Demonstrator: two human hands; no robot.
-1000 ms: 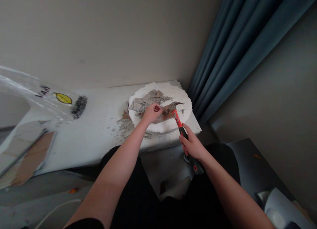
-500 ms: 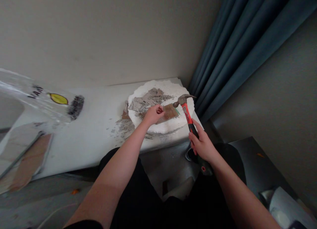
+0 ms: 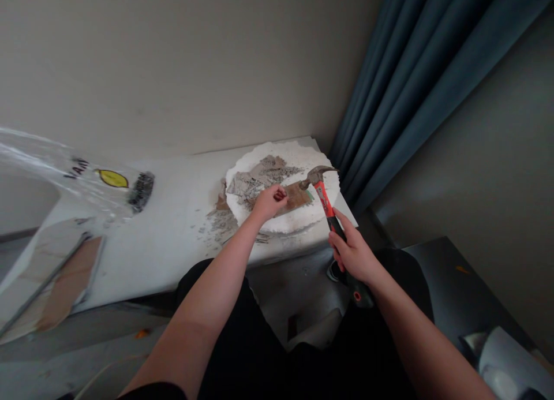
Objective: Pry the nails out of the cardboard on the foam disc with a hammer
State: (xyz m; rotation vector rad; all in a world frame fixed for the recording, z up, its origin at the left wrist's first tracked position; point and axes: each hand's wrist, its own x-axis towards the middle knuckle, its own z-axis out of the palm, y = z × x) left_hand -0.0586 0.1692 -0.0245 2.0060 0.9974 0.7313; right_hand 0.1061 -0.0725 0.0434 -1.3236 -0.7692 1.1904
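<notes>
My right hand [image 3: 354, 253] grips the handle of a claw hammer [image 3: 328, 204] with an orange and black handle. Its steel head hangs just above a brown piece of board [image 3: 298, 195] lying on a round white foam slab [image 3: 294, 157]. My left hand [image 3: 268, 201] is closed in a pinch at the left end of that board, on something too small to make out. Torn grey paper scraps [image 3: 255, 178] lie on the foam behind my left hand.
The foam slab rests on a low white board [image 3: 168, 238] against a beige wall. A clear plastic bag [image 3: 86, 178] with a yellow label lies at the left, flat cardboard sheets [image 3: 52, 273] beside it. Blue curtains [image 3: 411, 82] hang at the right. Grey debris dots the board.
The hammer rose off the brown board and swung right, then came back slightly left and lower. My left hand stayed pinched at the board's left end.
</notes>
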